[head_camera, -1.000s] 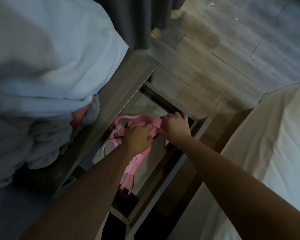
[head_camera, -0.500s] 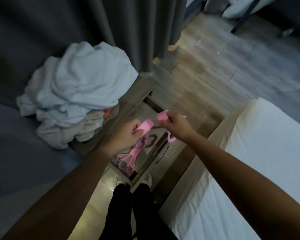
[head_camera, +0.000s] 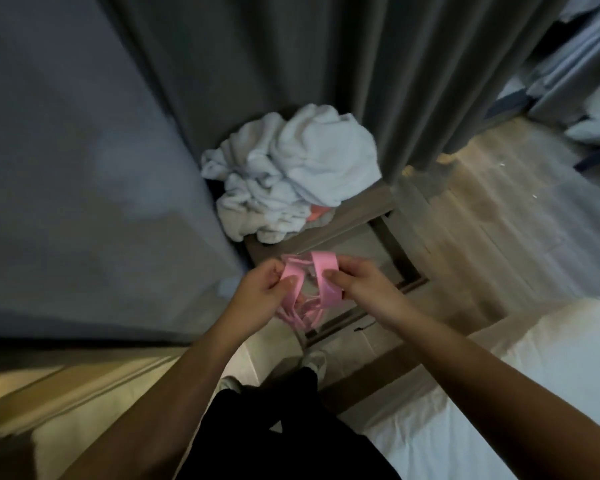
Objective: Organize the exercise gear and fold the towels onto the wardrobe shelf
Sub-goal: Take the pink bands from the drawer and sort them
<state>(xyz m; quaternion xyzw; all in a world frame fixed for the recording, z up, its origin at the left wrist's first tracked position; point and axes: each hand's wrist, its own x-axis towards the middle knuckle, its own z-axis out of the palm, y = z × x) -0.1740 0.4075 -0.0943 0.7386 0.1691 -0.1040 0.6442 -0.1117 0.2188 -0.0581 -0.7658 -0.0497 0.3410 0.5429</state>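
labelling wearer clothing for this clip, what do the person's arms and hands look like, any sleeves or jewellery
Both arms are bare up to the frame edge, with no sleeve showing. Neither the left hand nor the right hand wears a glove, watch or bracelet. No ring can be made out in the dim light.

Left hand and right hand bare. Forearms bare all the way to the frame edge. Black trousers, plain matte fabric, loose at the thighs. Light grey-white shoe visible beyond the trouser hem. Second shoe same colour, mostly hidden behind the left forearm. Too blurred for laces or markings.
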